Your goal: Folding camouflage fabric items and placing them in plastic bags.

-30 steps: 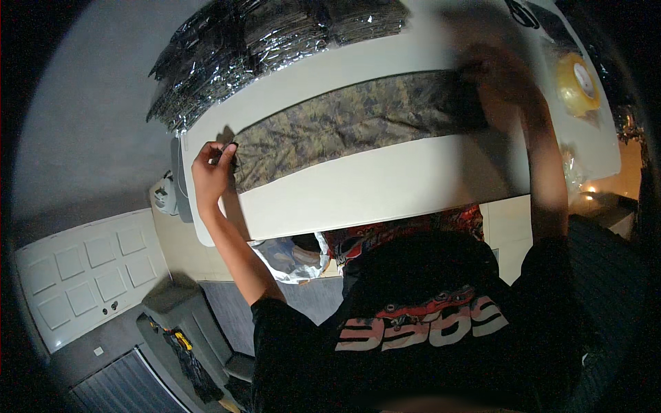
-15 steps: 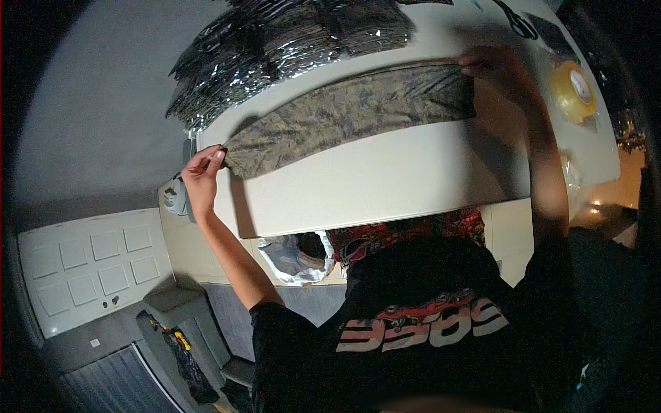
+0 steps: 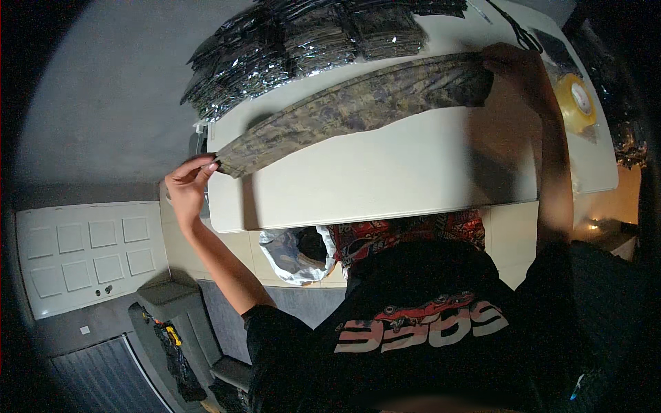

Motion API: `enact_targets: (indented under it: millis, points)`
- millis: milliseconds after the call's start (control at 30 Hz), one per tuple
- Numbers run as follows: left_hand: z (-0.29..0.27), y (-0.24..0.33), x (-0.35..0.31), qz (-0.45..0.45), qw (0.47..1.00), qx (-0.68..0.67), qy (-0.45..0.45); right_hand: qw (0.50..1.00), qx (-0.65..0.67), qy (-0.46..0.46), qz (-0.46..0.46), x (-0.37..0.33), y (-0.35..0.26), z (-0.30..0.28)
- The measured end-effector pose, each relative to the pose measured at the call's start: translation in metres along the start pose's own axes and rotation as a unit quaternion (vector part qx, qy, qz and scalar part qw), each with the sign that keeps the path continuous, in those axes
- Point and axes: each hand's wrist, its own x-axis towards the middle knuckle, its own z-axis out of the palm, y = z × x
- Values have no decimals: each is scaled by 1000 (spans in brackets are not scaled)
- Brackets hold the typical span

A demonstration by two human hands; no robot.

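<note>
A long strip of camouflage cloth (image 3: 365,103) in green and brown stretches between my two hands above the white table (image 3: 385,165). Its narrower end is pinched between the thumb and fingers of my left hand (image 3: 189,184), just past the table's left edge. My right hand (image 3: 520,72), in shadow, grips the wider, darker end near the far right of the table. The cloth hangs slightly slack along its lower edge and is folded lengthwise.
Shiny plastic packets (image 3: 303,48) are piled along the far edge. A roll of yellowish tape (image 3: 575,103) and black scissors (image 3: 527,34) lie at the right. Below the near edge sits a white plastic bag (image 3: 275,255). A grey sofa (image 3: 186,310) stands lower left.
My hands have drawn slightly farther apart, the left one moving left and the right one right. The cloth is pulled longer and narrower between them. The view has shifted a little.
</note>
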Motion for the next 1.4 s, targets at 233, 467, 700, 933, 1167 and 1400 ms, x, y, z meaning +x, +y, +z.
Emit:
enact_targets:
  millis: [233, 467, 700, 933, 1167, 1400]
  points:
    - [11, -1, -4, -17, 997, 34, -65, 1000, 5, 0, 22, -3, -17, -9]
    - [-4, -23, -2, -1, 999, -48, -10, 995, 76, 40, -47, -19, -32, -11]
    - [-9, -34, -13, 38, 981, -187, 36, 992, 126, -30, 11, -31, -33, -21]
    - [15, -43, -1, -123, 977, -173, 1, 957, 249, -110, 97, -42, 5, -5]
    - [80, -74, 17, -159, 984, 2, -82, 988, 110, -106, -2, -33, 21, 68]
    - [83, -85, 24, -106, 992, 49, -50, 997, 9, -58, 59, -26, 31, 90]
